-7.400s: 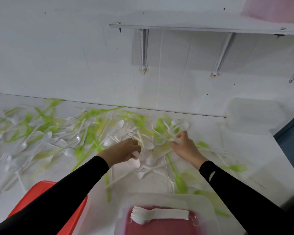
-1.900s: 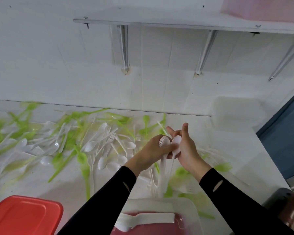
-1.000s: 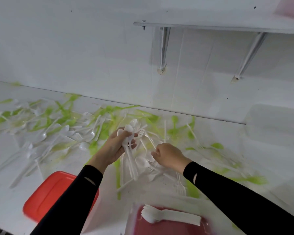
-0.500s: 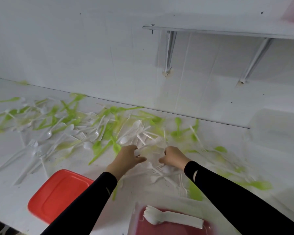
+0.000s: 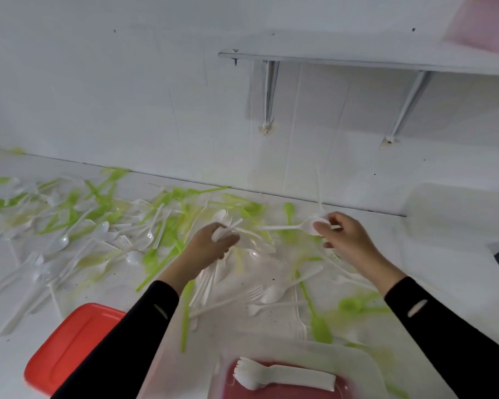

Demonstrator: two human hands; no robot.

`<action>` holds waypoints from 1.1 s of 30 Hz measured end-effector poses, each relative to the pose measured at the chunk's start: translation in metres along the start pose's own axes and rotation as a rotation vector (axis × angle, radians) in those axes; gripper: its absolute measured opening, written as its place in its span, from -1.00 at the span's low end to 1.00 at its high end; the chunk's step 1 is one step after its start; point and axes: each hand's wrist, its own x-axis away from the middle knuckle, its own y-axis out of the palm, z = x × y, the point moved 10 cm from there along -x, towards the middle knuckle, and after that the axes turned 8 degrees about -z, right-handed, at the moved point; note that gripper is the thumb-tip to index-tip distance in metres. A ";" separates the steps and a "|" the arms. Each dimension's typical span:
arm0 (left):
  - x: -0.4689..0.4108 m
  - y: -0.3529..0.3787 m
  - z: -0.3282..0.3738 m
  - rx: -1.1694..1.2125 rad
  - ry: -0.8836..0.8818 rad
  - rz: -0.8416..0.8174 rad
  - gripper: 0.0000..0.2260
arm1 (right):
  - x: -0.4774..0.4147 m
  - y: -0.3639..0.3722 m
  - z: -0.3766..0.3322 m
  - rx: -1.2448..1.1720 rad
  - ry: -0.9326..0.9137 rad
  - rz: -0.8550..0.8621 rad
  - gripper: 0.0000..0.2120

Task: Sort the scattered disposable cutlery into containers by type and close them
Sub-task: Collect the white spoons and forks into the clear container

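Observation:
White and green plastic spoons, forks and knives (image 5: 104, 231) lie scattered over the white counter. My left hand (image 5: 211, 246) grips a bunch of white spoons (image 5: 224, 226), bowls up and handles hanging below the fist. My right hand (image 5: 343, 237) pinches the bowl of a single white spoon (image 5: 293, 226), whose handle points left toward the bunch. A clear container (image 5: 366, 361) at the near edge holds a neat stack of white forks (image 5: 283, 377).
A red lid (image 5: 69, 344) lies at the near left. Another clear container (image 5: 455, 214) stands at the far right by the wall. A wall shelf (image 5: 357, 59) on brackets hangs above the counter. The counter's right edge drops off beside it.
Both hands have risen off the pile. My right hand has lifted one white spoon and holds it up to the right, while my left hand still grips its bunch.

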 end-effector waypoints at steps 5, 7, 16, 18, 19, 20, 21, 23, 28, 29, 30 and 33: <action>-0.005 -0.005 0.059 0.287 0.199 0.058 -0.88 | 0.015 -0.045 0.002 -0.079 0.001 0.041 -0.92; -0.004 0.004 0.084 0.313 0.282 0.080 -0.89 | 0.021 -0.055 0.008 -0.164 -0.003 0.088 -0.91; -0.018 0.099 0.115 0.665 0.319 0.086 -0.91 | 0.028 -0.068 0.036 -0.261 0.008 0.181 -0.85; -0.020 0.111 0.110 0.760 0.315 0.065 -0.92 | 0.027 -0.074 0.044 -0.291 0.039 0.200 -0.79; -0.020 0.118 0.104 0.814 0.297 0.045 -0.92 | 0.026 -0.075 0.045 -0.301 0.041 0.195 -0.78; -0.020 0.124 0.094 0.862 0.259 0.031 -0.91 | 0.025 -0.074 0.045 -0.305 0.039 0.180 -0.78; -0.020 0.131 0.086 0.901 0.208 0.020 -0.88 | 0.024 -0.073 0.046 -0.316 0.038 0.165 -0.80; -0.022 0.139 0.071 0.896 0.123 0.010 -0.82 | 0.023 -0.067 0.041 -0.347 0.022 0.135 -0.86; -0.023 0.151 0.065 0.755 0.067 -0.089 -0.83 | 0.023 -0.049 0.031 -0.336 -0.004 0.059 -0.89; -0.021 0.155 0.066 0.737 0.063 -0.124 -0.83 | 0.024 -0.043 0.029 -0.339 -0.005 0.025 -0.87; -0.019 0.159 0.067 0.732 0.056 -0.154 -0.84 | 0.025 -0.039 0.027 -0.320 -0.009 -0.005 -0.85; -0.013 0.170 0.071 0.729 0.047 -0.240 -0.78 | 0.029 -0.026 0.022 -0.243 -0.028 -0.087 -0.77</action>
